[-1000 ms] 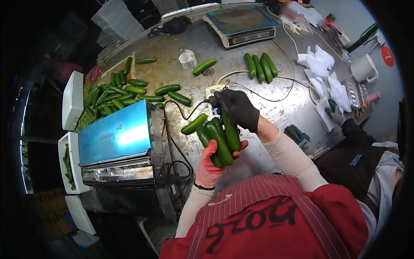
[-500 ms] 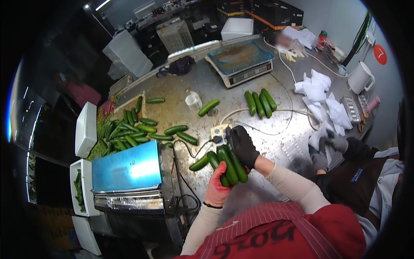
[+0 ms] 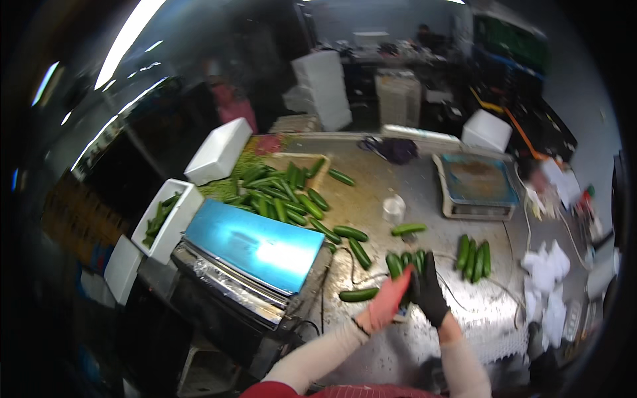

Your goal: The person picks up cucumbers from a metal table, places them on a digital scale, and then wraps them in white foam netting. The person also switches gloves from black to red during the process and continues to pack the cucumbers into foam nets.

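Note:
Several green cucumbers (image 3: 393, 264) sit side by side in a bunch between my two gloved hands, above the steel table. My left hand (image 3: 388, 305), in a pinkish-red glove, presses along the bunch's left side. On its right side is my right hand (image 3: 431, 295) in a black glove, fingers stretched up along it; the lower ends of the cucumbers are hidden by the hands. A single cucumber (image 3: 358, 294) lies left of my left hand. Beyond the bunch rests another cucumber (image 3: 408, 229), and a row of cucumbers (image 3: 470, 259) lies to the right.
A loose pile of cucumbers (image 3: 282, 196) covers the table's left part. Nearer stands a machine with a blue top (image 3: 255, 245), beside a white foam box (image 3: 189, 202) holding green produce. A clear cup (image 3: 393, 209), scale (image 3: 479, 186), cables and crumpled white bags (image 3: 547, 268) are also there.
My view has swung left and up, so things appear further right. My right hand has gone from over the bunch's far end to its right side, fingers now straight. The bunch stays held.

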Demonstrator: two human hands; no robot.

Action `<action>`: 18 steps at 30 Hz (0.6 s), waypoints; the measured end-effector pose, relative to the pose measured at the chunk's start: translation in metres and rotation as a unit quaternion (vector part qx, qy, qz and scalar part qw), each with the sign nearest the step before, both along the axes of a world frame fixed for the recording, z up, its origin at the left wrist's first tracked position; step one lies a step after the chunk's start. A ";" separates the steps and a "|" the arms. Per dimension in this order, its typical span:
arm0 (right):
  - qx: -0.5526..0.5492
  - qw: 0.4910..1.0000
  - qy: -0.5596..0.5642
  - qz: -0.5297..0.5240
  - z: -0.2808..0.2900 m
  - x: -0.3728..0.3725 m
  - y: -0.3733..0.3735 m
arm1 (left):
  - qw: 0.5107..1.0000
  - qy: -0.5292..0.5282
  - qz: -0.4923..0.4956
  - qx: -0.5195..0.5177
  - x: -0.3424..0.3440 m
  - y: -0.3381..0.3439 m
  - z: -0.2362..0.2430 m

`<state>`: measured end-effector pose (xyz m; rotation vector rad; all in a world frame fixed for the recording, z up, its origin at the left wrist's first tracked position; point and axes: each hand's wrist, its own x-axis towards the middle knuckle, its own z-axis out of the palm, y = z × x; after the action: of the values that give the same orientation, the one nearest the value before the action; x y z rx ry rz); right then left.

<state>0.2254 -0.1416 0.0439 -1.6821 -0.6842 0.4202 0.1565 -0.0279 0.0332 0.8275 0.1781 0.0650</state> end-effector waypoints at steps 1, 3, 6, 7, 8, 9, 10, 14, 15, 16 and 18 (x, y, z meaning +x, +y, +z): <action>0.028 0.999 -0.019 0.022 -0.002 0.014 0.015 | 1.000 0.000 0.009 -0.005 0.014 0.016 -0.012; -0.009 0.989 -0.140 -0.037 -0.013 0.060 0.012 | 0.999 -0.030 0.002 -0.013 0.060 0.012 0.021; -0.050 0.989 -0.102 -0.097 0.013 0.118 0.008 | 0.995 -0.053 -0.075 -0.048 0.133 0.011 0.033; -0.005 0.990 -0.098 -0.106 0.021 0.141 0.002 | 0.989 -0.087 -0.115 -0.015 0.155 0.003 0.049; 0.022 0.980 -0.143 -0.140 0.010 0.173 0.002 | 0.990 -0.088 -0.108 0.024 0.189 0.001 0.043; -0.004 0.965 -0.189 -0.183 0.011 0.198 0.001 | 0.988 -0.088 -0.112 0.052 0.220 0.000 0.041; -0.005 0.959 -0.206 -0.196 0.017 0.220 0.006 | 0.992 -0.064 -0.095 0.051 0.254 0.007 0.029; -0.007 0.971 -0.116 -0.208 0.006 0.319 -0.007 | 0.981 -0.029 -0.173 0.077 0.361 0.006 0.023; -0.002 0.964 -0.132 -0.229 0.003 0.329 0.000 | 0.983 0.013 -0.129 0.130 0.386 0.013 0.012; -0.051 0.970 -0.092 -0.218 0.007 0.334 0.001 | 0.982 0.045 -0.070 0.170 0.402 0.017 -0.001; -0.093 0.971 0.002 -0.219 0.010 0.346 -0.001 | 0.963 0.090 0.031 0.253 0.431 0.010 -0.014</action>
<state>0.5719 -0.1424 0.0534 -1.9481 -0.2586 0.1740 0.5879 -0.0180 0.0189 1.3410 0.3679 0.0969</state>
